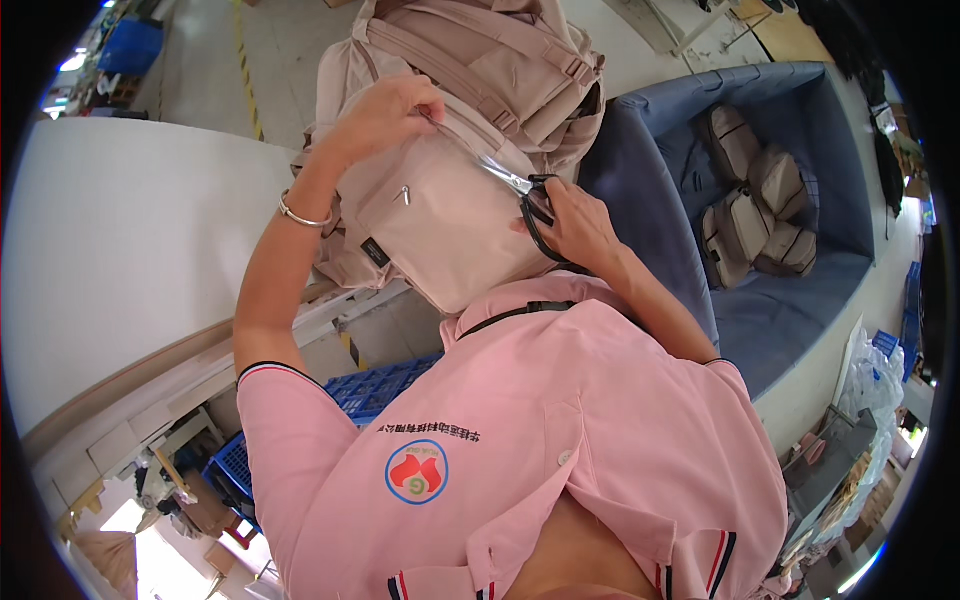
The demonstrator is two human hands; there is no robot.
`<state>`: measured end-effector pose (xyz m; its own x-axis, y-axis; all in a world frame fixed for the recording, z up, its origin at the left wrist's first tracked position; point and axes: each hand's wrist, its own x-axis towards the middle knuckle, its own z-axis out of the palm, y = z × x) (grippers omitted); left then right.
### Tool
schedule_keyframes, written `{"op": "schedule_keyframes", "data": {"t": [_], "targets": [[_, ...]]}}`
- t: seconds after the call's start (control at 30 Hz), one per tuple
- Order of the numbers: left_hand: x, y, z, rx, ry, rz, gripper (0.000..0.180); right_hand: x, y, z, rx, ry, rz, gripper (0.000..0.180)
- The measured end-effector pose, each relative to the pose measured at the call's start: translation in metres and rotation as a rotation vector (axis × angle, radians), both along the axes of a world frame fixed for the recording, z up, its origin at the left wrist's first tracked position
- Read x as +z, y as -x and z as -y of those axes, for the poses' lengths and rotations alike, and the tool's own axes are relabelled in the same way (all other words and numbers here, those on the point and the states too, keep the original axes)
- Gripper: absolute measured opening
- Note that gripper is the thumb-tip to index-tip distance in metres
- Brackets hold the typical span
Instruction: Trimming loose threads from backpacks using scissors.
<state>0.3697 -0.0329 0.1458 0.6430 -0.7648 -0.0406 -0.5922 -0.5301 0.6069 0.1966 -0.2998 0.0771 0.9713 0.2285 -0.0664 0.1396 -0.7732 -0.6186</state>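
A beige backpack (450, 210) lies in front of me, with a small zipper pull and a dark label on its front pocket. At its upper seam my left hand (385, 115) is closed in a pinch; what lies between the fingertips is too small to make out. My right hand (582, 228) grips a pair of scissors (510, 178) by the black handles, beside the backpack's right side. Their metal blades point up and left across the fabric, toward the left hand's fingertips. Whether the blades touch the cloth cannot be told.
More beige backpacks (520, 50) are heaped just beyond. On the right stands a blue fabric-lined bin (780, 320) with several taupe bags (745, 225) inside. A white tabletop (150, 240) extends to the left. Blue plastic crates (375, 390) sit below the table's edge.
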Motion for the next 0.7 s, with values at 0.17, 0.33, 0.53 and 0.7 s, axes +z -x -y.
{"op": "schedule_keyframes", "data": {"t": [0.17,0.33,0.53,0.7], "targets": [[-0.005,0.006,-0.007,-0.019,0.119,0.134,0.011,0.001,-0.012,-0.010,-0.008,0.063,0.003,0.067],[-0.008,0.012,-0.009,0.042,0.117,0.081,0.009,0.010,-0.021,-0.016,0.041,0.146,-0.008,0.064],[-0.012,0.006,-0.012,0.032,0.127,0.062,0.009,0.010,-0.018,-0.023,0.056,0.083,-0.021,0.067],[-0.019,-0.003,-0.015,0.025,0.160,-0.056,0.010,0.009,-0.017,-0.024,0.027,0.040,-0.058,0.062]]}}
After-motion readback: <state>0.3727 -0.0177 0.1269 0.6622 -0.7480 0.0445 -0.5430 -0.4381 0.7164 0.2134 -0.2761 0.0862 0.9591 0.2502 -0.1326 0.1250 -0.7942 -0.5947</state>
